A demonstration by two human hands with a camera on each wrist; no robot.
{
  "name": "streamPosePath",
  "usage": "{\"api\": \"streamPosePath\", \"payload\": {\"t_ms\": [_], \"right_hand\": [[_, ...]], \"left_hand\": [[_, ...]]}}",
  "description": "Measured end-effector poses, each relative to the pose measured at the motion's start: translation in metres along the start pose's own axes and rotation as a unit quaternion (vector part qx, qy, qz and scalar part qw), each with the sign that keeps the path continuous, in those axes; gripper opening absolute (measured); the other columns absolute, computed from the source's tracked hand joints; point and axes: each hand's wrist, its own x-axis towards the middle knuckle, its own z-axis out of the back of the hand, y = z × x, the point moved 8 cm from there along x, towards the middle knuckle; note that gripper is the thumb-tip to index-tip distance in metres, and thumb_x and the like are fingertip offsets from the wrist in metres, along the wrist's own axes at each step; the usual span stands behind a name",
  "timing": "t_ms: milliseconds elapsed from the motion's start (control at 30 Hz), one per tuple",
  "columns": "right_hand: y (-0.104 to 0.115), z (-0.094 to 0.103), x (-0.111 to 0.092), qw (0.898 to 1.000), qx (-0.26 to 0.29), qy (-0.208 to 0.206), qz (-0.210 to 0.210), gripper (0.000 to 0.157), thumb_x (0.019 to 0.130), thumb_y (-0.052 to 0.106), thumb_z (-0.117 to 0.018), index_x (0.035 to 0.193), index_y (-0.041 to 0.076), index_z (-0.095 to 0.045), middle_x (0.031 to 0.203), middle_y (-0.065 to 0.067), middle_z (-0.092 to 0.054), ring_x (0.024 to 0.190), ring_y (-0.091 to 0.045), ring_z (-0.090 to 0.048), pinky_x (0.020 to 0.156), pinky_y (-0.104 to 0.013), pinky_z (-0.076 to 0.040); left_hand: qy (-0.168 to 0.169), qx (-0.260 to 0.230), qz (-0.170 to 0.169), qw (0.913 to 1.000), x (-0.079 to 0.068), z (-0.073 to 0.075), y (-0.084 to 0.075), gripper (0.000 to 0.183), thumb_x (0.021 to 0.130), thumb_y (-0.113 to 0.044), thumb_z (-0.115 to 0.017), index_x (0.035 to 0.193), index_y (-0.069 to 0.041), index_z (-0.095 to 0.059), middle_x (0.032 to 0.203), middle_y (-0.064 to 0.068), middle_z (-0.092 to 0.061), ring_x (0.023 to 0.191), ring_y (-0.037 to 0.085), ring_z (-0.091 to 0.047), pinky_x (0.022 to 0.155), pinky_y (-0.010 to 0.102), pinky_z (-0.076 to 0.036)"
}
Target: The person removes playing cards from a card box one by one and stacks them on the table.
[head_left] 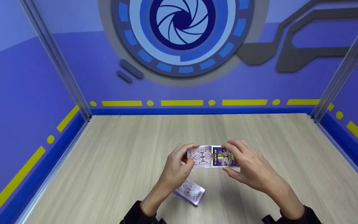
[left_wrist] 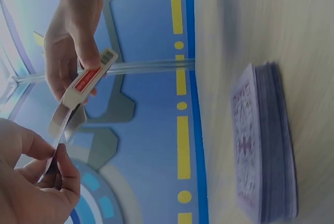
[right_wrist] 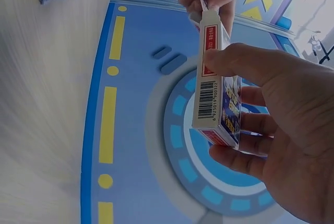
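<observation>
My left hand (head_left: 178, 163) pinches a thin playing card (head_left: 201, 156), patterned side up, between thumb and fingers; whether it is one card or a few I cannot tell. Its far end meets the open end of a card box (head_left: 224, 156), where a flap (left_wrist: 77, 118) sticks out. Around the box curls my right hand (head_left: 255, 166), thumb on the narrow side with the red label and barcode (right_wrist: 206, 100). Both hands hold these above the table. Below the left wrist lies a stack of playing cards (head_left: 192, 192), backs up, partly hidden by that wrist.
The wooden table (head_left: 120, 155) is bounded by a blue back wall (head_left: 185, 91) and side walls (head_left: 20, 102). Metal posts (head_left: 57, 59) stand at the back corners. The card stack (left_wrist: 261, 145) has slightly uneven edges.
</observation>
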Motion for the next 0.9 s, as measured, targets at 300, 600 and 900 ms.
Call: {"api": "streamPosePath", "payload": {"t_ms": [300,600,900], "right_hand": [[0.001,-0.004,0.001,1.000,0.000,0.005,0.005,0.072,0.076,0.025,-0.092,0.139,0.014,-0.060,0.130,-0.005,-0.059,0.111,-0.019,-0.058,0.080,-0.038,-0.058],[0.002,-0.008,0.000,1.000,0.001,0.019,0.010,0.072,0.078,0.026,-0.090,0.141,0.015,-0.058,0.131,-0.006,-0.059,0.113,-0.020,-0.059,0.083,-0.040,-0.057],[-0.011,0.002,-0.002,1.000,-0.003,-0.006,-0.006,0.070,0.076,0.022,-0.092,0.137,0.009,-0.060,0.129,-0.009,-0.060,0.109,-0.022,-0.060,0.077,-0.039,-0.057]], "left_hand": [[0.037,0.251,-0.070,0.9648,-0.003,-0.004,-0.007,0.066,0.077,-0.036,-0.092,0.130,-0.010,-0.062,0.135,0.009,-0.044,0.112,0.019,-0.054,0.094,0.032,-0.052],[0.071,0.319,-0.105,0.9391,-0.004,-0.010,-0.007,0.069,0.082,-0.039,-0.087,0.139,-0.014,-0.059,0.119,0.001,-0.053,0.108,0.015,-0.051,0.095,0.032,-0.048],[0.098,0.325,-0.093,0.9360,0.002,0.003,-0.004,0.068,0.083,-0.035,-0.087,0.142,-0.016,-0.059,0.125,0.005,-0.053,0.116,0.021,-0.052,0.105,0.040,-0.045]]}}
